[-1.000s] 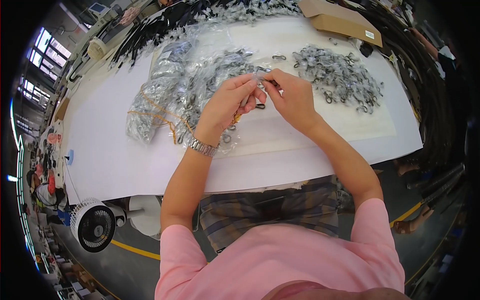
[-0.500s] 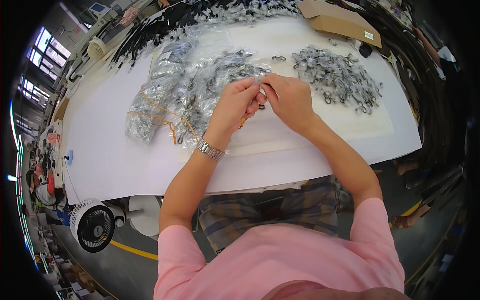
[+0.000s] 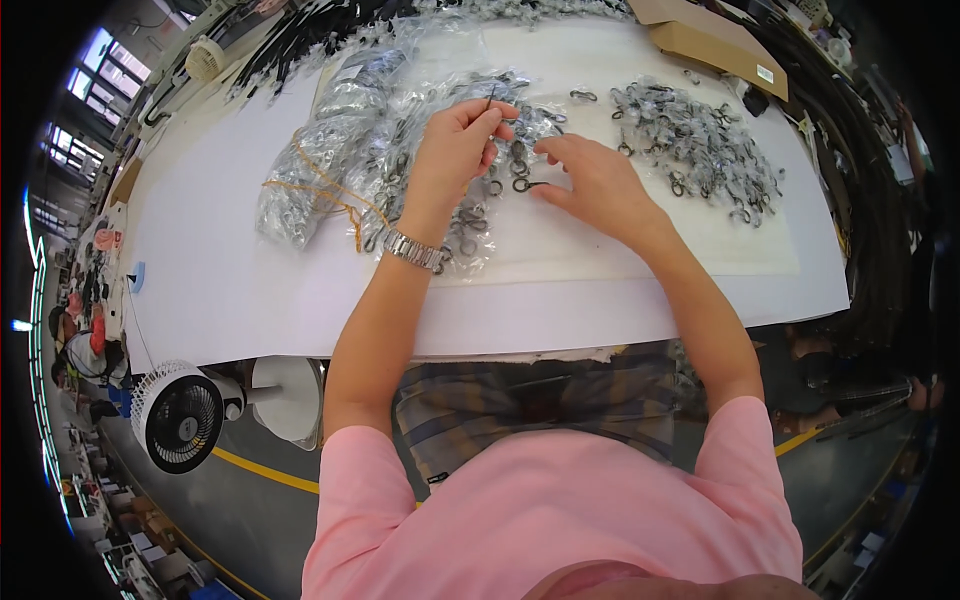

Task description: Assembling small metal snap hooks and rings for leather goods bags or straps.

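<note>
My left hand point(image 3: 455, 150) is closed, with a thin dark pointed piece point(image 3: 491, 97) sticking up past its thumb and forefinger; the rest of the piece is hidden. To its right, my right hand point(image 3: 600, 190) has its fingers and thumb apart. A dark metal clasp with a ring point(image 3: 521, 184) lies by the right thumb tip; I cannot tell if they touch. Under and beyond my left hand spreads a heap of dark metal clasps in clear plastic point(image 3: 405, 130). A second pile of plastic-wrapped clasps point(image 3: 690, 140) lies to the right of my right hand.
A clear plastic bag point(image 3: 310, 180) with orange string point(image 3: 330, 190) sits on the white table point(image 3: 220, 270) at left. A cardboard box point(image 3: 715, 45) stands at the back right, black straps point(image 3: 300, 45) at the back left. A white fan point(image 3: 180, 420) is below the table's left front edge.
My hands have moved apart from their meeting point. The left has gone up and away, its thin dark piece now showing; the right has opened. The view has shifted slightly.
</note>
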Available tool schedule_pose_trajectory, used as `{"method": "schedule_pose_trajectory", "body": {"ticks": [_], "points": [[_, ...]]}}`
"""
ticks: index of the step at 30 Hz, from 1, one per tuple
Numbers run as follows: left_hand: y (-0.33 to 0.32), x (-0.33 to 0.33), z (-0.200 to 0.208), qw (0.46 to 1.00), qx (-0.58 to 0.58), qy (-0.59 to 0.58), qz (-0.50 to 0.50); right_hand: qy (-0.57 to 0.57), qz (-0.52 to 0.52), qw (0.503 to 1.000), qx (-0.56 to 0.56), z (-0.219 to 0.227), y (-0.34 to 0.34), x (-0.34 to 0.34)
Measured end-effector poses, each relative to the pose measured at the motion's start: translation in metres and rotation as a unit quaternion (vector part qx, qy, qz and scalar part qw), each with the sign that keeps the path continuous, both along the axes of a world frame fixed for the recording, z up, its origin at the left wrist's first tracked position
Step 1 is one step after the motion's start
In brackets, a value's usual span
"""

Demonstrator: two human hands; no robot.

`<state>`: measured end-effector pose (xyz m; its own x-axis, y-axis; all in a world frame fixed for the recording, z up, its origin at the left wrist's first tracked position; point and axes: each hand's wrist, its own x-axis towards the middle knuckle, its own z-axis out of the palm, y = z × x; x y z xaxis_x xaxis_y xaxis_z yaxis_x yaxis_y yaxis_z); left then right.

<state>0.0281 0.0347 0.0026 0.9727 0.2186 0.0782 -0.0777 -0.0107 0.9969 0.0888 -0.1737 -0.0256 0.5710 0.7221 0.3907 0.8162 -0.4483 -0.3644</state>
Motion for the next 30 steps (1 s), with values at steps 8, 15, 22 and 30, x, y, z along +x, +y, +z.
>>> {"method": "schedule_pose_trajectory", "body": {"ticks": [8,15,22,30], "points": [[0.004,0.010,-0.022,0.929,0.337,-0.119,0.097,0.021,-0.103,0.989,0.106,-0.015,0.013,0.025],[-0.007,0.009,-0.013,0.945,0.311,-0.052,0.087,-0.078,-0.123,0.989,0.005,-0.033,0.012,0.045],[0.002,0.008,-0.021,0.949,0.290,-0.071,0.103,0.209,-0.116,0.964,0.118,-0.004,-0.003,0.017],[0.010,0.011,-0.024,0.989,-0.080,0.086,-0.089,0.494,0.064,0.809,0.312,-0.002,0.010,0.035]]}}
